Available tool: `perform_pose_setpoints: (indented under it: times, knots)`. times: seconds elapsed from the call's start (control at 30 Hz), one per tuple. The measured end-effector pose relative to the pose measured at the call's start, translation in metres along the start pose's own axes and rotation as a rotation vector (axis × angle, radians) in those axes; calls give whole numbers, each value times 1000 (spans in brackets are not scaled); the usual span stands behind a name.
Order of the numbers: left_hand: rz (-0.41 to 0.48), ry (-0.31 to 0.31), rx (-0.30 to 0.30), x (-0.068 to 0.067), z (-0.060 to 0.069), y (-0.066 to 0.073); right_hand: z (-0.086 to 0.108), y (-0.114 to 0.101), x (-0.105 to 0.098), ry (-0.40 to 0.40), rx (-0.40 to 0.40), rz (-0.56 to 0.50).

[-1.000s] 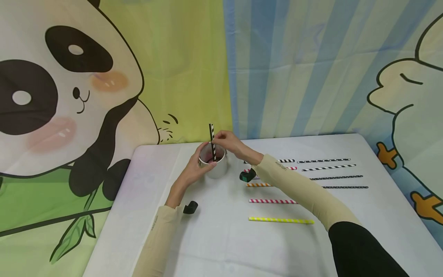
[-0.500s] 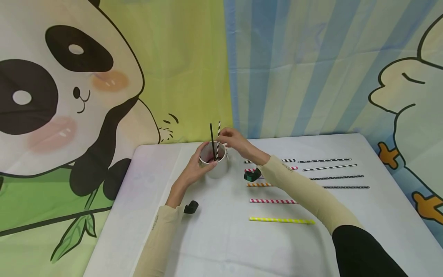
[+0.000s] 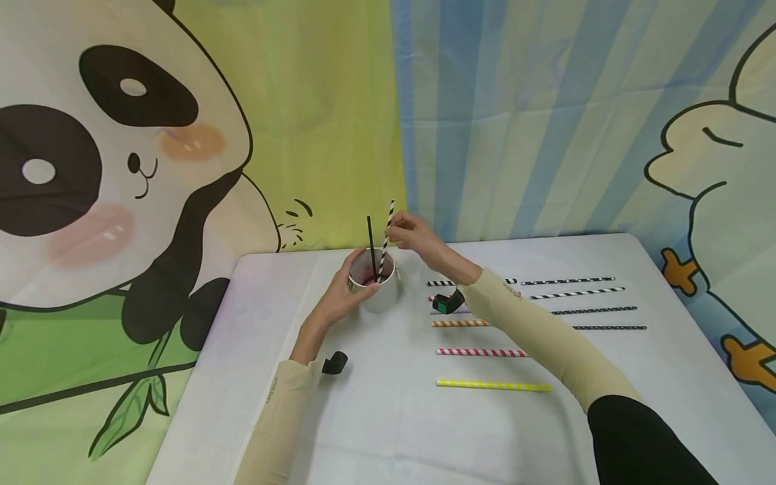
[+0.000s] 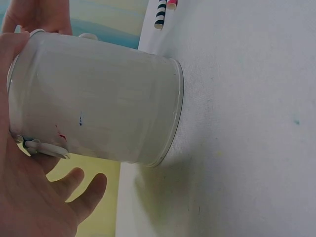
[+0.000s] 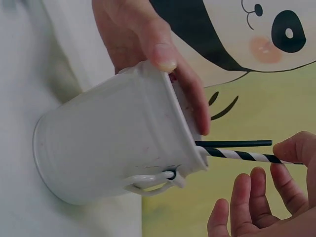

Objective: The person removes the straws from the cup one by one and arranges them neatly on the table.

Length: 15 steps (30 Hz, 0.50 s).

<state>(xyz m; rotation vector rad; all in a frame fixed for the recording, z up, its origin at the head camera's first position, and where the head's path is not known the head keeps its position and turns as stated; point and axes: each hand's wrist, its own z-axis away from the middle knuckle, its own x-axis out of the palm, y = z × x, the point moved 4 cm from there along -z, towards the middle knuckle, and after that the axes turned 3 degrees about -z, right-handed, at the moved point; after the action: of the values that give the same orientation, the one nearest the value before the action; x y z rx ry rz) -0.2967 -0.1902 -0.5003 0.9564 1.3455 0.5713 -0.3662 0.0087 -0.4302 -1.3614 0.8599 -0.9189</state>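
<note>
A white metal bucket [image 3: 382, 302] stands upright on the table, a small looped handle on its side. My left hand [image 3: 339, 296] grips it by the rim, thumb on the near side and fingers around the far side. In the right wrist view, my right hand [image 5: 281, 192] pinches a black-and-white striped paper straw [image 5: 239, 155] near its upper end between thumb and index finger. That straw's lower end is inside the bucket. A plain black straw [image 3: 371, 236] leans in the bucket beside it, untouched. The bucket's bottom inside is hidden.
Right of the bucket lie several straws in rows: yellow [image 3: 494, 385], pink-striped [image 3: 479, 352], orange-striped [image 3: 457, 324], and black-and-white ones [image 3: 576, 294], some partly under my right arm. A cartoon-printed curtain [image 3: 339, 135] hangs behind the white table [image 3: 388, 417].
My right hand has moved up and to the right, drawing the striped straw higher and away from the black straw, its top now tilted right. My left hand keeps its place on the bucket.
</note>
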Motion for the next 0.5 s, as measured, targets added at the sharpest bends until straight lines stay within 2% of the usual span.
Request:
perform_pose_setpoints:
  times: [0.23,0.5]
  knots:
    - [-4,-2,-20,1,0,-1,4,-14,-5,24,-50,-41]
    - [6,-7,-14,1,0,-2,11,-25,-11,31,-69,-59]
